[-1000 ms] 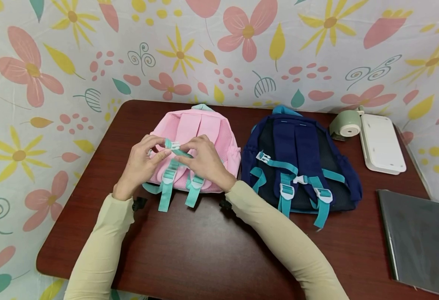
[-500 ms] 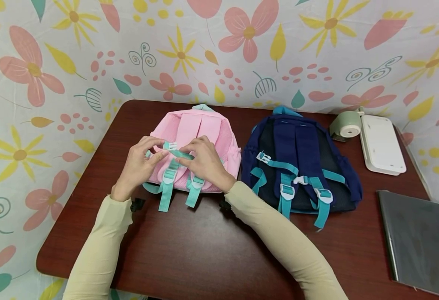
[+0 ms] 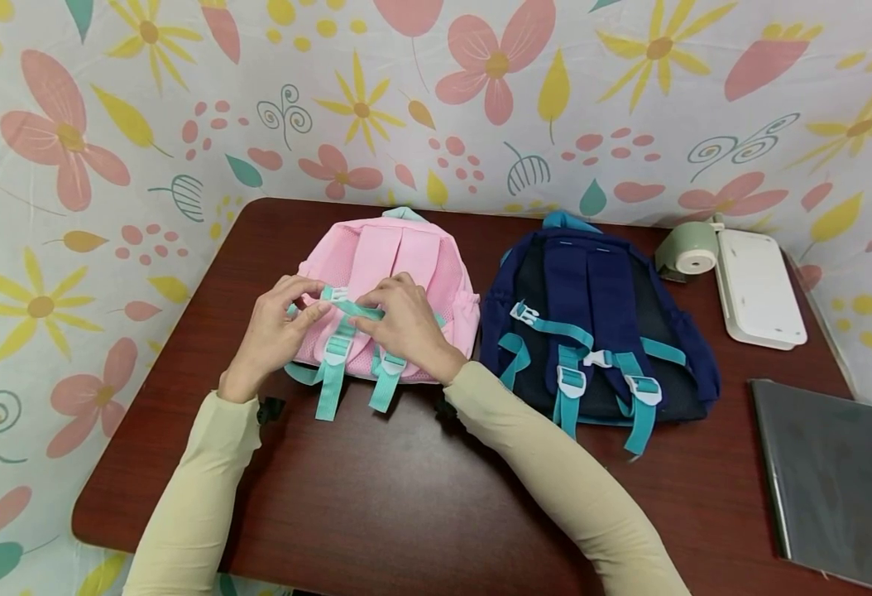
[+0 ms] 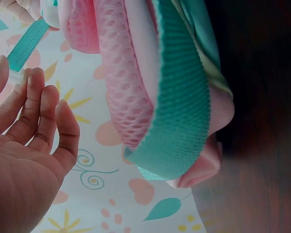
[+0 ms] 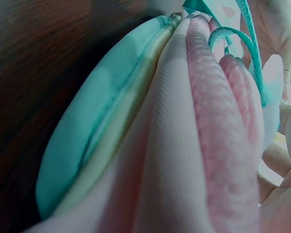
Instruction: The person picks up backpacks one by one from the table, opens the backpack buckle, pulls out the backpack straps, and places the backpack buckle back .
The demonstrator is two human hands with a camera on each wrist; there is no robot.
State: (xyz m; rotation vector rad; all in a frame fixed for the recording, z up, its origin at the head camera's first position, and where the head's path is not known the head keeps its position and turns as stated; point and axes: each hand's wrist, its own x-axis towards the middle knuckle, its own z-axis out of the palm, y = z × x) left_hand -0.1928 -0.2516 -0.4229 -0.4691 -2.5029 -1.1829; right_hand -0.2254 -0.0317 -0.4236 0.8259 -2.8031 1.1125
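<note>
A pink backpack (image 3: 436,273) lies on the table with its shoulder straps up. Above it, my left hand (image 3: 275,327) pinches a white plastic buckle (image 3: 339,294) between thumb and fingertips. From there a teal strap (image 3: 354,309) runs across to my right hand (image 3: 409,323), which pinches it between thumb and forefinger. In the left wrist view the strap (image 4: 26,46) stretches slantwise between the two hands. The right wrist view has the backpack's side (image 5: 174,136) close up, with part of my right hand (image 5: 283,204) at its edge. My fingers partly hide the buckle.
A navy backpack (image 3: 607,273) with teal straps and white buckles lies just right of the pink one. Farther right are a green pencil sharpener-like object (image 3: 689,247), a white case (image 3: 759,285) and a dark grey folder (image 3: 834,480). A patterned curtain (image 3: 406,99) borders the table (image 3: 376,497).
Both hands remain over the pink backpack. The left hand and the pinched buckle have shifted slightly left and down, while the right hand has barely moved.
</note>
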